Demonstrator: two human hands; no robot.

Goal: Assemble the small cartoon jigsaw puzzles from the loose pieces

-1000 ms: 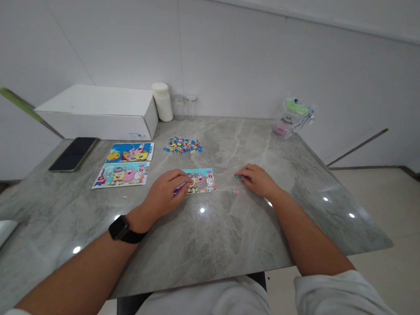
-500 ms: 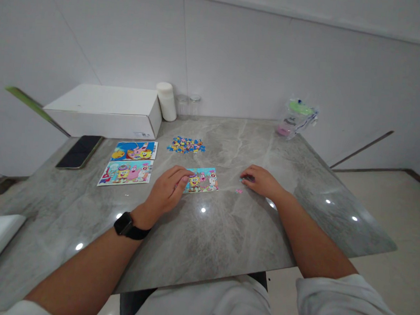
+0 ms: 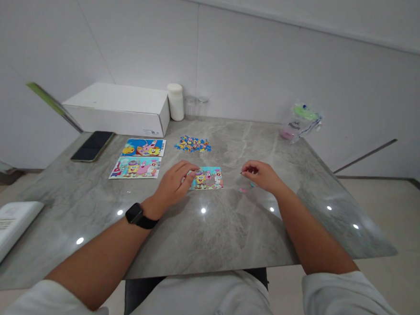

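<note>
One left hand point(image 3: 176, 183), one right hand point(image 3: 262, 175) and one watch point(image 3: 134, 213) show. One counter point(image 3: 204, 241) carries two picture cards point(image 3: 137, 168), one smaller picture panel point(image 3: 214, 178), one heap of puzzle pieces point(image 3: 192, 144) too jumbled to count, at least two loose pieces point(image 3: 242, 190), one phone point(image 3: 93, 146), one white box point(image 3: 115, 119), one white bottle point(image 3: 176, 103), two clear jars point(image 3: 202, 110), one plastic bag point(image 3: 298, 124) and one white slab-like object point(image 3: 11, 225).

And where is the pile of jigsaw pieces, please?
In the head view, the jigsaw pile lies just left of centre, between two clear jars and the left hand.
</note>
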